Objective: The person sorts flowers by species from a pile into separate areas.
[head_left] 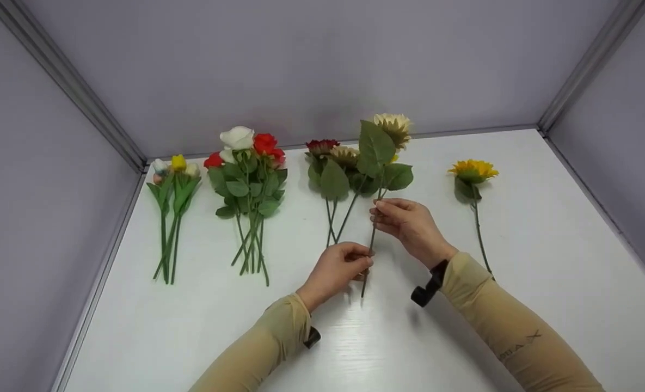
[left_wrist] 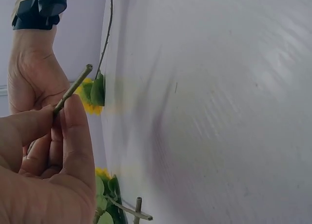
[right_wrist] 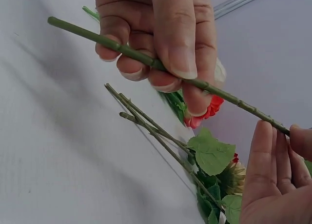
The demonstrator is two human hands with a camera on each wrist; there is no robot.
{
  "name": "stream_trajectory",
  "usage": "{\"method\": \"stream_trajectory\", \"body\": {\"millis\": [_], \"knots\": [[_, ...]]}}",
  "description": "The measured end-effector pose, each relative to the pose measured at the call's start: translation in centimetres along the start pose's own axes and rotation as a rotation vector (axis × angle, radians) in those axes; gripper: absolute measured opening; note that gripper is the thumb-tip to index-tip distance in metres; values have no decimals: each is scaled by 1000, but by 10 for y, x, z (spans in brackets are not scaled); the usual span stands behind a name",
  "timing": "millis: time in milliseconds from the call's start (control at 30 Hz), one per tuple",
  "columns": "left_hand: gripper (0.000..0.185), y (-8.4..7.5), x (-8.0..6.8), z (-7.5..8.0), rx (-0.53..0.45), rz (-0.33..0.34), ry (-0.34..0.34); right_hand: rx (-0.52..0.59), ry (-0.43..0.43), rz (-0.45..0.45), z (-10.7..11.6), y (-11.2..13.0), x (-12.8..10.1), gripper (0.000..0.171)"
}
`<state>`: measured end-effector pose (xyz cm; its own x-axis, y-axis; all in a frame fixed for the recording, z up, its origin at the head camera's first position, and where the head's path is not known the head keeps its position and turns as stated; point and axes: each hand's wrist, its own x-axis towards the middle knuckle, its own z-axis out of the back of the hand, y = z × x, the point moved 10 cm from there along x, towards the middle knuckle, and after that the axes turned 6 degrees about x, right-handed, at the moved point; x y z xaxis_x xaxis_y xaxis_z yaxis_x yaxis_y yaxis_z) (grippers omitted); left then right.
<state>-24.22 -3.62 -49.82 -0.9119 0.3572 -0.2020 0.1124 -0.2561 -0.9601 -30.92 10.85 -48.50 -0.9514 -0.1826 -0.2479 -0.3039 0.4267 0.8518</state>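
A cream sunflower point(head_left: 395, 130) on a long green stem is held up between both hands. Low on that stem, the left hand point(head_left: 336, 269) pinches it between thumb and fingers, with the cut end point(left_wrist: 87, 68) sticking out past the grip in the left wrist view. Higher up, just under the leaves, the right hand point(head_left: 412, 228) also pinches the stem. Behind the raised flower lies a bunch of sunflowers, with a dark red bloom point(head_left: 322, 146) and a cream bloom point(head_left: 345, 156) showing. Leaves of the held flower partly cover a yellow bloom there.
On the white table point(head_left: 202, 337), tulips point(head_left: 178, 185) lie at the far left, with red and white roses point(head_left: 249, 179) beside them. One yellow sunflower point(head_left: 473, 171) lies right of the hands, its stem end near the right sleeve. Grey walls point(head_left: 322, 65) enclose the back and sides.
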Motion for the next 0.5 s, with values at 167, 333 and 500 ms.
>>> {"method": "stream_trajectory", "body": {"millis": [167,333,500], "knots": [[26,1,2,5,47,1,-30,-75,11,38,-3,3,-2,31],[28,-4,4,11,74,-32,-55,-111,2,58,-6,5,1,29],[24,-9,6,23,142,-39,-79,-197,24,95,-15,9,6,33]]}}
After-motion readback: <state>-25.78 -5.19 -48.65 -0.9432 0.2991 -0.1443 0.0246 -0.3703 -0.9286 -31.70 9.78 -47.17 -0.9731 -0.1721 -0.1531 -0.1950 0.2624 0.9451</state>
